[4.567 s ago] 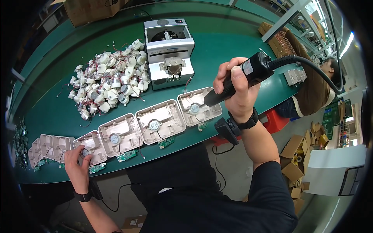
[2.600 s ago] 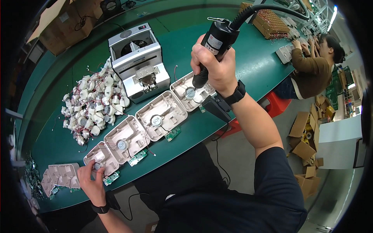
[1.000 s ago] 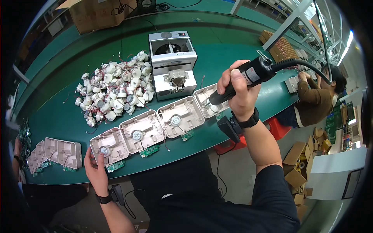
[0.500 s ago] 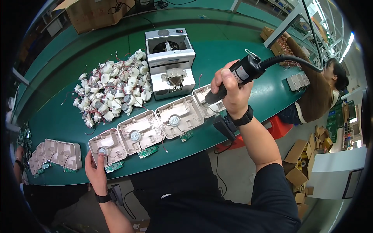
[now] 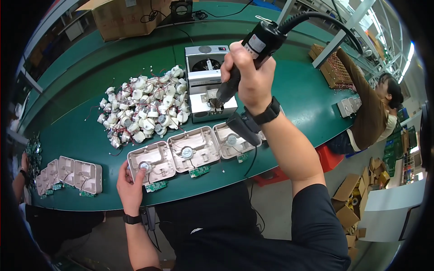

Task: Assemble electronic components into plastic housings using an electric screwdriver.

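1. Screwdriver (image 5: pixel 261 43) swung over from the right end of the housing row, where it was half a second ago; now at the front of the silver machine (image 5: pixel 210 80). Can't tell if its tip touches.
2. My right hand (image 5: pixel 252 81): fingers clenched around the black screwdriver, tip angled down and left, cable running off the top.
3. My left hand (image 5: pixel 130 187): fingers grasping the left wall of the left-end housing (image 5: pixel 162 171), thumb at the round disc (image 5: pixel 145 167) inside.
4. Left-end housing lies open side up near the bench (image 5: pixel 294 99) edge, more housings beside it to the right, one partly hidden by my right wrist. Green circuit board (image 5: pixel 156 186) just below it.
5. White parts (image 5: pixel 147 108) with wires heaped left of the machine.
6. More housings grouped far left (image 5: pixel 88 176). Co-worker (image 5: pixel 368 113) seated at right.
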